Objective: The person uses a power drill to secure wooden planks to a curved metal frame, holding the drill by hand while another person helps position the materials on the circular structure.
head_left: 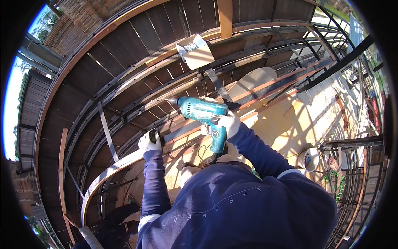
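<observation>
My right hand [229, 123], in a white glove, grips a teal power drill [203, 108]. The drill points left, its tip beside the curved metal rails, and a cord hangs from its handle. Also gloved in white, my left hand [149, 142] is closed at the upper end of a pale curved strip [114, 167]. Something dark and round shows at its fingers, too small to name. Ahead, an open cardboard box [200, 57] of small metal fasteners rests on the rails.
Curved metal rails [137, 89] with dark boards behind them sweep round ahead and left. At lower left another person's hand [72, 220] is by a brown upright strip [62, 166]. A white bucket [309, 159] stands at right, near a green coiled line [340, 189].
</observation>
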A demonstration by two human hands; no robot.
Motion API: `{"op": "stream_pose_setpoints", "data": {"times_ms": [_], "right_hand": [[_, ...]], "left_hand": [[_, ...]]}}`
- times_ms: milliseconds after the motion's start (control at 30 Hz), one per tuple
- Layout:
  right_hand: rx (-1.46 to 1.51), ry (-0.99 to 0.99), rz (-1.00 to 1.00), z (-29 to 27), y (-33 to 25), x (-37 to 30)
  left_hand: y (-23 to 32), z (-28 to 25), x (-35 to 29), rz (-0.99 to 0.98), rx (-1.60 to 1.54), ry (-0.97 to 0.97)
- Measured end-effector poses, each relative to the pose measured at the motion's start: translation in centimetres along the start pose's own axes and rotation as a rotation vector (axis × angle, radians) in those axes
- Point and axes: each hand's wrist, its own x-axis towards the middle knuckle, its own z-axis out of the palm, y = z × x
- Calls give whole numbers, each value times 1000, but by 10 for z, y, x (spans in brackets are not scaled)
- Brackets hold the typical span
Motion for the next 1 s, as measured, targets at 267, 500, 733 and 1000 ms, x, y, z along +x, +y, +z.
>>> {"op": "stream_pose_setpoints", "data": {"times_ms": [267,500,733,1000], "right_hand": [[-655,357,-117,20,-133,-94],[-664,469,-95,26,-143,-116],[-601,204,24,-17,-188,-71],[-884,157,365,-12,-267,-33]], "left_hand": [[14,-6,8,-113,-25,-111],[42,7,27,-167,-222,-5],[113,25,53,-307,43,-526],[125,29,49,-420,185,-543]]}}
